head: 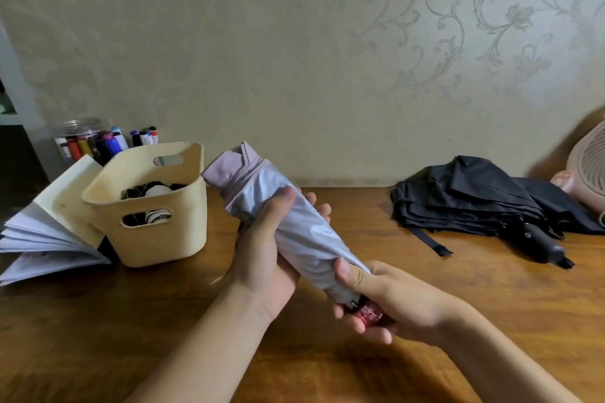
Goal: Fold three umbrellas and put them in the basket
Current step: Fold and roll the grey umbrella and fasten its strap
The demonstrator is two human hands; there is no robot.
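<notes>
A pale lilac folding umbrella [258, 186], its canopy wrapped into a cone, is held above the wooden table [360, 271] at the centre. My left hand [265, 252] grips the middle of its canopy. My right hand [376, 298] holds its pink handle end, thumb on the cloth. A cream plastic basket [157, 239] stands to the left and holds a dark folded umbrella [147, 191] with a white part. A black umbrella [474, 203] lies loosely collapsed at the right, strap hanging out and handle pointing toward me.
A clear jar of markers [95, 144] stands behind the basket by the wall. An open fanned book [49, 232] leans against the basket's left side. A pink fan [586, 167] sits at the far right edge, behind the black umbrella.
</notes>
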